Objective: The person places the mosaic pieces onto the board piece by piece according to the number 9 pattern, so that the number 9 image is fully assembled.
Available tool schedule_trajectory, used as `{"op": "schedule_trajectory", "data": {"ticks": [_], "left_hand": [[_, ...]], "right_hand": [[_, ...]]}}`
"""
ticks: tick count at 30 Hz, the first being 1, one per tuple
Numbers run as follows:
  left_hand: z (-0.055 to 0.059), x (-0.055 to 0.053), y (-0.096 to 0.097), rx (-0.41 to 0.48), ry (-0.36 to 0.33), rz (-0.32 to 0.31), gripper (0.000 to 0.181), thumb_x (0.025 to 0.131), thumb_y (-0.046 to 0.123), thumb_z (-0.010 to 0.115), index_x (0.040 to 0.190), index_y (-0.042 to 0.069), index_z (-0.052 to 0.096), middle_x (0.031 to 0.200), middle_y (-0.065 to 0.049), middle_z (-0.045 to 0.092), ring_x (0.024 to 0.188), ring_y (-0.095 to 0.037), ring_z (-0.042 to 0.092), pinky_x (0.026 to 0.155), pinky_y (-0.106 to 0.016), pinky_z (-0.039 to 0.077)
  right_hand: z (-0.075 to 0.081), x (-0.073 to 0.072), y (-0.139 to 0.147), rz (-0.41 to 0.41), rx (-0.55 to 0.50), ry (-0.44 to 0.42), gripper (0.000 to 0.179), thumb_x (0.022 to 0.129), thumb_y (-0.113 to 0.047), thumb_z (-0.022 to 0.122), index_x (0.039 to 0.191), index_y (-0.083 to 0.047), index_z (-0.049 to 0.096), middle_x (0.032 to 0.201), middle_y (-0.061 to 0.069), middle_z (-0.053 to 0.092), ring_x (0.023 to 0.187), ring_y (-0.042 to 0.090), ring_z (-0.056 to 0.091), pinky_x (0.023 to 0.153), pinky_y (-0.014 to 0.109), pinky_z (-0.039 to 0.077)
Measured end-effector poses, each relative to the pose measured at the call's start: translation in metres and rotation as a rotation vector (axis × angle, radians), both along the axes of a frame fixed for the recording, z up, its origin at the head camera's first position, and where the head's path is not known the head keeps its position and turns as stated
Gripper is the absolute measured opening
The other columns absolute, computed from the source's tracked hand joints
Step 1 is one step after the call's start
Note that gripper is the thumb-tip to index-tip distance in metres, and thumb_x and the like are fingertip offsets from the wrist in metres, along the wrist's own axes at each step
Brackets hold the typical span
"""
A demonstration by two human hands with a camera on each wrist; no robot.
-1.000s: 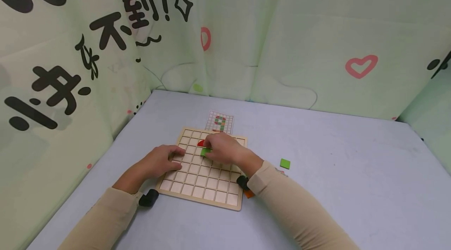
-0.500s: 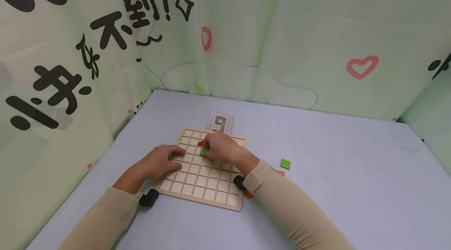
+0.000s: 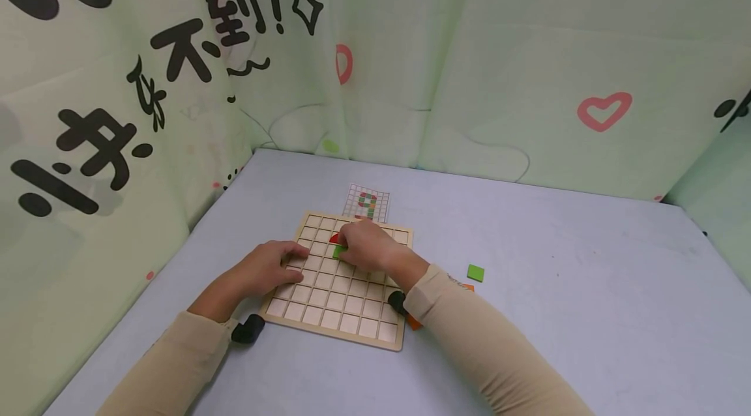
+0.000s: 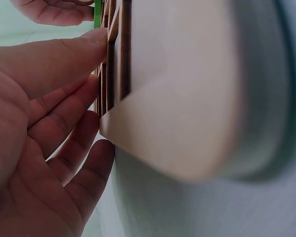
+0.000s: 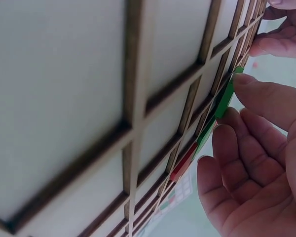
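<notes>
A wooden grid board [image 3: 328,332] lies on the table under both hands. My left hand [image 3: 266,267] rests on its left side, thumb and fingertips touching the board with fingers extended. Over the upper middle, my right hand [image 3: 371,248] pinches a green square tile [image 5: 229,96] between thumb and fingers. That tile looks tilted against the grid in the right wrist view; whether it sits in a cell I cannot tell. Just beyond it, a red rounded piece [image 3: 334,238] lies on the board, partly hidden by the right hand. Another green piece [image 5: 205,136] shows beside the red one.
Behind the board lies a printed grid card [image 3: 350,204] with a coloured figure. To the right, a loose green tile [image 3: 476,273] is on the table. Orange pieces [image 3: 414,323] peek out around the right forearm. A printed curtain [image 3: 499,77] hangs behind and beside the table.
My right hand and forearm have shifted slightly left with the green tile, uncovering more of an orange piece on the table. The left hand stays where it was.
</notes>
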State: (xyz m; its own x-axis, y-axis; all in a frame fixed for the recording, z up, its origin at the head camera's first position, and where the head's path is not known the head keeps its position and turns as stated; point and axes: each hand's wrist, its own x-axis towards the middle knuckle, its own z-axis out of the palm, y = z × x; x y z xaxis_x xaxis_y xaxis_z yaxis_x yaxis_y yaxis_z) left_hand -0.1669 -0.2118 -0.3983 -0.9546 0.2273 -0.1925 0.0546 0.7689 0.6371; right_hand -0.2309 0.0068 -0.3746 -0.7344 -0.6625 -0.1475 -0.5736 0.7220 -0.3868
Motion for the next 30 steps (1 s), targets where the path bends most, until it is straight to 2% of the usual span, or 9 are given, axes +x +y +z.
{"op": "schedule_trajectory", "data": {"ticks": [12, 17, 24, 29, 30], "left_hand": [[0.0, -0.0004, -0.001, 0.004, 0.026, -0.024, 0.041, 0.091, 0.013, 0.074, 0.13, 0.005, 0.064, 0.137, -0.017, 0.058, 0.136, -0.038, 0.044, 0.108, -0.053, 0.038], [-0.0007, -0.0011, -0.0008, 0.002, 0.025, -0.025, 0.041, 0.091, 0.013, 0.074, 0.129, 0.005, 0.064, 0.138, -0.017, 0.057, 0.136, -0.038, 0.044, 0.108, -0.054, 0.038], [-0.0013, -0.0013, 0.0002, 0.0, 0.024, -0.018, 0.041, 0.09, 0.013, 0.074, 0.13, 0.005, 0.064, 0.139, -0.017, 0.056, 0.136, -0.038, 0.043, 0.108, -0.053, 0.038], [-0.0013, -0.0009, 0.0012, -0.003, 0.023, -0.014, 0.042, 0.09, 0.013, 0.074, 0.13, 0.004, 0.064, 0.138, -0.018, 0.057, 0.136, -0.038, 0.044, 0.108, -0.054, 0.038], [-0.0012, -0.0009, 0.0013, -0.004, 0.024, -0.014, 0.042, 0.09, 0.012, 0.074, 0.13, 0.004, 0.064, 0.138, -0.018, 0.057, 0.136, -0.038, 0.044, 0.108, -0.053, 0.038]], "right_hand": [[0.0009, 0.0016, -0.0061, 0.026, 0.026, 0.053, 0.015, 0.096, -0.018, 0.07, 0.104, -0.005, 0.069, 0.094, 0.003, 0.069, 0.08, 0.013, 0.059, 0.079, 0.032, 0.051], [0.0004, 0.0013, -0.0059, 0.006, 0.025, 0.049, 0.017, 0.096, -0.02, 0.07, 0.106, -0.006, 0.07, 0.095, 0.002, 0.069, 0.081, 0.013, 0.059, 0.088, 0.033, 0.05], [-0.0015, -0.0002, -0.0051, -0.013, 0.019, 0.048, 0.02, 0.095, -0.021, 0.071, 0.108, -0.007, 0.07, 0.097, 0.0, 0.068, 0.082, 0.013, 0.059, 0.079, 0.03, 0.051], [-0.0014, -0.0001, -0.0035, -0.008, 0.022, 0.049, 0.018, 0.095, -0.019, 0.069, 0.109, -0.007, 0.07, 0.097, 0.001, 0.069, 0.083, 0.014, 0.06, 0.084, 0.032, 0.051], [-0.0011, 0.0, -0.0032, -0.007, 0.023, 0.048, 0.018, 0.095, -0.019, 0.069, 0.109, -0.007, 0.07, 0.098, 0.002, 0.069, 0.084, 0.014, 0.061, 0.089, 0.032, 0.05]]}}
